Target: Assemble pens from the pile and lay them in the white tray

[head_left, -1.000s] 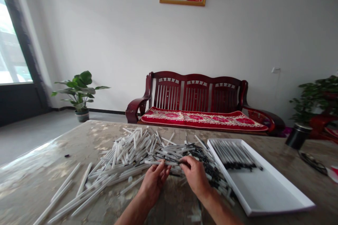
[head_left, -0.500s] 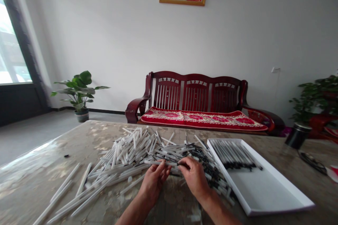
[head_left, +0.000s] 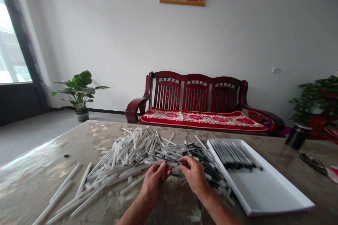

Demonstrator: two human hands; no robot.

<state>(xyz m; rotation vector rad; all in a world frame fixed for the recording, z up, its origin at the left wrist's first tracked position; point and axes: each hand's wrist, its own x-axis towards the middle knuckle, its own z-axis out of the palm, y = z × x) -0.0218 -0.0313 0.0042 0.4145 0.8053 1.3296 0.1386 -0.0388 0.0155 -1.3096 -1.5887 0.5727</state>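
My left hand [head_left: 156, 178] is closed, with thumb and fingers pinching a whitish, see-through pen barrel [head_left: 150, 162] that lies level above the pile. At the barrel's right end my right hand [head_left: 194, 175] pinches with thumb and forefinger. A thin dark piece seems to sit at those fingertips, too small to name. Behind my hands spreads a heap of white pen barrels [head_left: 129, 149]. To its right lie many black pen parts [head_left: 206, 168], partly hidden by my right hand.
A white shallow box [head_left: 264, 190] at the right holds a row of black-ended pens [head_left: 235, 154]. Loose long white tubes [head_left: 62, 191] lie on the table [head_left: 87, 133] at the left. A black canister [head_left: 298, 136] stands far right. Beyond the table is a wooden bench [head_left: 196, 93].
Both hands stay almost in place, still closed. The right fingertips have shifted very slightly at the barrel's end; the pile and box look the same.
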